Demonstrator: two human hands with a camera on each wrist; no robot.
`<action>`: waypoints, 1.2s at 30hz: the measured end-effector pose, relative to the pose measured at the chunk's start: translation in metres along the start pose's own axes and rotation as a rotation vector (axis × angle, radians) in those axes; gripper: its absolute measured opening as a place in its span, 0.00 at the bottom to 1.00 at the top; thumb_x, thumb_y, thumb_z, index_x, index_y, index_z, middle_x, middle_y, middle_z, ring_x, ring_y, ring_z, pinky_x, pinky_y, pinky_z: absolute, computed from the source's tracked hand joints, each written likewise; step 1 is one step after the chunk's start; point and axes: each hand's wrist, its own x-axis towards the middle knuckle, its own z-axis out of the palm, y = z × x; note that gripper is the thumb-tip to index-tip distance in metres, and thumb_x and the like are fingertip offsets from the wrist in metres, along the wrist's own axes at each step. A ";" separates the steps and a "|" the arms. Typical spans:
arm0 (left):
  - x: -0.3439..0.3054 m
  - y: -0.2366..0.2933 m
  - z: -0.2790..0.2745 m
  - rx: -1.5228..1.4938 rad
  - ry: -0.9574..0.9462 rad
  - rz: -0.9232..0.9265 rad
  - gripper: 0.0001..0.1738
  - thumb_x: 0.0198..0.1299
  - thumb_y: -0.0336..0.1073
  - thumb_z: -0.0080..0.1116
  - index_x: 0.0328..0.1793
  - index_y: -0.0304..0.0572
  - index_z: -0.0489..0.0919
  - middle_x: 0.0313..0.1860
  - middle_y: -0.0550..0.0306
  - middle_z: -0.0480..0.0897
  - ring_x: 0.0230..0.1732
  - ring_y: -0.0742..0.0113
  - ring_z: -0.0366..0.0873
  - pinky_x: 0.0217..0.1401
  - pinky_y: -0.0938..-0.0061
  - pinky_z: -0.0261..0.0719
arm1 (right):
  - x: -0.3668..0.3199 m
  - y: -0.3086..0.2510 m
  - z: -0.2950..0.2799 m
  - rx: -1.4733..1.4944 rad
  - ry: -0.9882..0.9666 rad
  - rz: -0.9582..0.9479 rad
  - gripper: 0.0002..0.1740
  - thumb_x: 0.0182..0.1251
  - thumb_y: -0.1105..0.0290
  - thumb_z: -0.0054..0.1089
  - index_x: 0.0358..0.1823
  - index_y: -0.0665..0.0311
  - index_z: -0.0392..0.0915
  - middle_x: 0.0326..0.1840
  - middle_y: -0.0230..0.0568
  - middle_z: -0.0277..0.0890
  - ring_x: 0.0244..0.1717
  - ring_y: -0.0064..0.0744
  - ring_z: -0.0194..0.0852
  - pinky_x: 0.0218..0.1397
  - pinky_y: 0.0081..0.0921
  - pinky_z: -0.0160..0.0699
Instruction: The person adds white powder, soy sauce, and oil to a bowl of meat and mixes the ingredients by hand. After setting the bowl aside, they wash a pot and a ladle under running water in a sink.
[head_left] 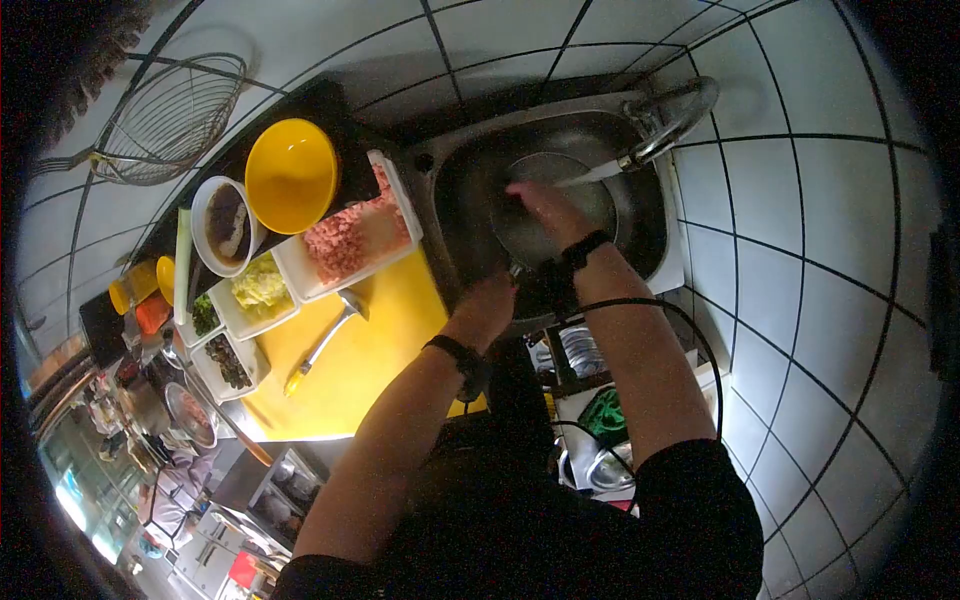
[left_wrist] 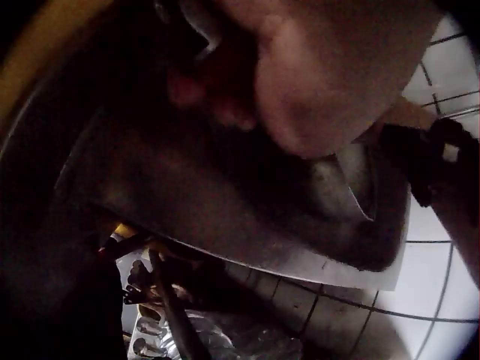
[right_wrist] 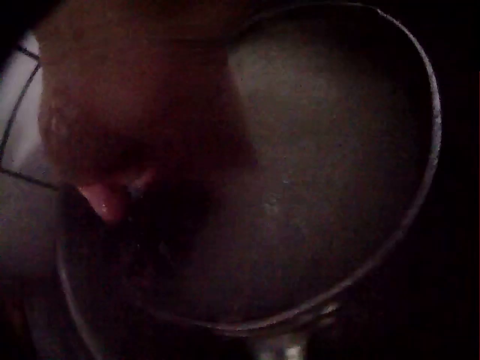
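A round metal pan (head_left: 592, 212) sits in the sink (head_left: 462, 190), with the faucet (head_left: 640, 155) reaching over it. My left hand (head_left: 485, 308) grips the pan's handle at the near side of the sink. In the left wrist view, that hand (left_wrist: 322, 75) has its fingers curled, and the pan's edge (left_wrist: 356, 199) shows beyond it. My right hand (head_left: 556, 212) reaches into the pan. From the right wrist, the hand (right_wrist: 150, 127) hangs over the pan's inside (right_wrist: 322, 150), one fingertip showing; I cannot tell whether it holds anything.
Left of the sink lies a yellow cutting board (head_left: 385, 330) with a spoon (head_left: 325, 340). Along it stand a tray of minced meat (head_left: 345, 240), several small food trays, a yellow bowl (head_left: 290, 175) and a white cup (head_left: 228, 225). A wire strainer (head_left: 175, 115) hangs on the tiled wall.
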 end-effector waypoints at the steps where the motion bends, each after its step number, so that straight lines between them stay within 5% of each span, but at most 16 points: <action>1: 0.000 0.007 -0.009 0.007 -0.051 -0.050 0.17 0.71 0.36 0.48 0.57 0.29 0.72 0.44 0.29 0.84 0.46 0.37 0.85 0.47 0.50 0.85 | -0.021 0.006 -0.003 -0.263 -0.115 -0.290 0.22 0.75 0.56 0.50 0.63 0.60 0.77 0.62 0.43 0.77 0.60 0.43 0.73 0.65 0.35 0.70; 2: 0.000 0.010 -0.010 0.012 -0.102 -0.098 0.16 0.71 0.36 0.48 0.57 0.30 0.72 0.45 0.29 0.83 0.47 0.36 0.84 0.47 0.50 0.85 | -0.036 0.011 -0.008 -0.530 -0.232 -0.578 0.22 0.74 0.57 0.51 0.62 0.61 0.78 0.60 0.47 0.78 0.60 0.45 0.74 0.65 0.36 0.70; 6: -0.001 0.003 0.001 -0.108 0.010 -0.032 0.15 0.70 0.33 0.47 0.57 0.30 0.72 0.44 0.30 0.84 0.46 0.37 0.85 0.47 0.51 0.85 | -0.061 0.015 -0.035 -0.875 -0.318 -0.416 0.21 0.73 0.58 0.52 0.60 0.61 0.79 0.62 0.54 0.78 0.60 0.50 0.76 0.65 0.39 0.72; 9: 0.000 0.000 0.005 0.118 -0.144 -0.010 0.14 0.71 0.33 0.46 0.55 0.30 0.74 0.44 0.33 0.84 0.46 0.39 0.86 0.47 0.51 0.85 | -0.079 0.015 -0.056 -1.426 -0.424 -0.637 0.20 0.72 0.59 0.54 0.59 0.62 0.80 0.64 0.58 0.75 0.61 0.53 0.76 0.66 0.42 0.72; 11: 0.001 0.000 0.006 0.054 -0.083 -0.065 0.14 0.71 0.34 0.45 0.53 0.31 0.76 0.44 0.36 0.85 0.46 0.41 0.86 0.48 0.51 0.85 | -0.123 -0.032 -0.060 -1.541 -0.268 -0.121 0.20 0.72 0.60 0.54 0.57 0.63 0.82 0.63 0.55 0.77 0.60 0.54 0.77 0.67 0.41 0.72; 15: -0.005 0.001 -0.001 0.192 -0.066 0.075 0.15 0.71 0.35 0.45 0.52 0.31 0.77 0.44 0.37 0.85 0.47 0.41 0.86 0.48 0.51 0.85 | -0.124 -0.036 -0.063 -1.848 -0.086 -0.309 0.23 0.71 0.59 0.55 0.62 0.63 0.79 0.67 0.54 0.74 0.65 0.54 0.73 0.71 0.41 0.70; 16: -0.004 0.003 -0.003 0.147 -0.065 0.050 0.15 0.71 0.35 0.45 0.52 0.31 0.77 0.44 0.37 0.85 0.47 0.42 0.86 0.48 0.52 0.85 | -0.111 -0.024 -0.064 -1.294 0.021 -0.327 0.24 0.72 0.60 0.55 0.65 0.62 0.75 0.71 0.53 0.69 0.68 0.53 0.69 0.73 0.42 0.68; 18: -0.004 0.001 -0.004 0.105 -0.061 0.019 0.15 0.71 0.35 0.45 0.52 0.30 0.77 0.43 0.37 0.85 0.47 0.42 0.86 0.47 0.52 0.86 | -0.076 -0.014 -0.062 -0.738 0.107 -0.328 0.25 0.72 0.62 0.55 0.68 0.61 0.72 0.75 0.52 0.65 0.72 0.52 0.66 0.75 0.43 0.66; 20: -0.006 -0.002 0.000 0.109 -0.005 0.101 0.15 0.70 0.34 0.45 0.53 0.31 0.76 0.42 0.36 0.85 0.46 0.43 0.87 0.46 0.52 0.86 | -0.048 -0.019 -0.059 -1.323 -0.077 -0.635 0.27 0.72 0.65 0.55 0.72 0.59 0.67 0.80 0.50 0.55 0.77 0.53 0.57 0.77 0.43 0.64; 24: -0.001 -0.011 0.017 0.135 -0.002 0.074 0.14 0.69 0.33 0.45 0.53 0.31 0.76 0.40 0.34 0.85 0.43 0.42 0.87 0.43 0.53 0.87 | -0.060 -0.033 -0.042 -0.994 -0.168 -0.659 0.23 0.73 0.68 0.52 0.68 0.58 0.70 0.77 0.49 0.59 0.75 0.53 0.60 0.76 0.42 0.64; 26: 0.000 -0.010 0.015 0.153 -0.002 0.058 0.13 0.69 0.32 0.44 0.53 0.31 0.74 0.38 0.34 0.85 0.41 0.41 0.87 0.41 0.54 0.88 | -0.061 -0.036 -0.049 -1.419 0.016 -1.081 0.19 0.72 0.67 0.52 0.63 0.59 0.74 0.71 0.50 0.68 0.72 0.52 0.63 0.75 0.42 0.65; 27: 0.000 -0.009 0.015 0.155 -0.001 0.060 0.13 0.69 0.32 0.44 0.53 0.31 0.74 0.38 0.34 0.85 0.41 0.41 0.87 0.41 0.54 0.88 | -0.062 -0.036 -0.053 -1.418 0.019 -1.082 0.19 0.72 0.67 0.52 0.63 0.59 0.74 0.71 0.50 0.68 0.72 0.52 0.63 0.75 0.42 0.65; 30: -0.002 -0.007 0.010 0.133 0.028 0.055 0.13 0.70 0.32 0.44 0.53 0.31 0.73 0.38 0.34 0.85 0.41 0.40 0.87 0.41 0.53 0.88 | -0.075 -0.038 -0.060 -1.472 0.107 -0.674 0.19 0.70 0.68 0.55 0.61 0.59 0.76 0.63 0.52 0.75 0.67 0.51 0.69 0.72 0.43 0.68; 33: 0.001 0.007 -0.006 0.139 -0.106 -0.061 0.13 0.70 0.33 0.43 0.54 0.31 0.72 0.39 0.33 0.85 0.42 0.39 0.87 0.43 0.51 0.87 | -0.039 0.032 -0.085 -0.559 0.285 -0.730 0.22 0.65 0.65 0.61 0.61 0.60 0.78 0.62 0.51 0.76 0.62 0.52 0.73 0.66 0.44 0.72; 34: 0.002 0.005 -0.003 0.078 -0.083 -0.080 0.13 0.71 0.33 0.43 0.53 0.31 0.73 0.39 0.33 0.85 0.43 0.39 0.87 0.44 0.51 0.87 | -0.049 0.044 -0.086 -1.057 0.376 -0.916 0.24 0.64 0.62 0.62 0.60 0.63 0.78 0.62 0.52 0.77 0.59 0.54 0.76 0.64 0.46 0.74; 36: 0.003 0.000 0.003 0.016 -0.067 -0.098 0.13 0.71 0.33 0.43 0.53 0.32 0.73 0.40 0.33 0.85 0.44 0.39 0.87 0.46 0.50 0.87 | -0.053 0.054 -0.088 -1.568 0.456 -1.067 0.25 0.62 0.60 0.63 0.59 0.65 0.79 0.61 0.53 0.78 0.56 0.55 0.78 0.62 0.47 0.76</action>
